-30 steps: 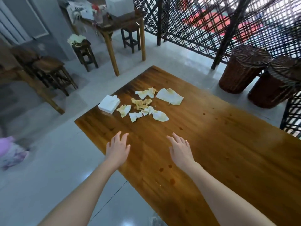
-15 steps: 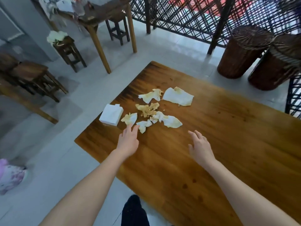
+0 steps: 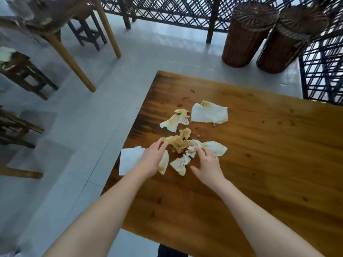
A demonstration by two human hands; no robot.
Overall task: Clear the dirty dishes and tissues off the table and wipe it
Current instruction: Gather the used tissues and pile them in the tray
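**Desk:** How far along are you?

**Me:** Early, I judge. No tissue is off the honey-brown wooden surface (image 3: 269, 164) yet. The soiled pieces lie in a loose cluster near its left edge. The brown-stained crumpled tissue wad (image 3: 178, 142) is in the middle. A flat white tissue sheet with a stained corner (image 3: 209, 115) lies on the far side, well apart from my hands, and a yellowed twisted tissue (image 3: 176, 120) lies just beside it.

**Desk:** And your hands?

**Me:** My left hand (image 3: 153, 161) has a wide grip, fingers straight, tips touching the wad. A stained tissue strip (image 3: 164, 164) lies at the edge of its palm. My right hand (image 3: 209, 165) is spread wide too, fingertips resting on the long stained tissue (image 3: 213, 148). Neither plainly holds anything. A small crumpled white tissue (image 3: 180, 165) sits between them.

**Desk:** What's left?

**Me:** Gathering all of it, throwing it away, then wiping, since brown spots dot the wood. I see no dishes on the part in view.

**Desk:** Anything you can't make out?

**Me:** The left thumb is hidden under the hand, so I can't say whether it catches the strip. That hand also covers part of the clean white folded napkin stack (image 3: 129, 160) at the surface's edge. The surface runs out of frame on the right and near sides. I spot no cloth. Two dark woven wicker baskets (image 3: 245, 34) stand on the floor beyond, and I can't tell whether they take rubbish.
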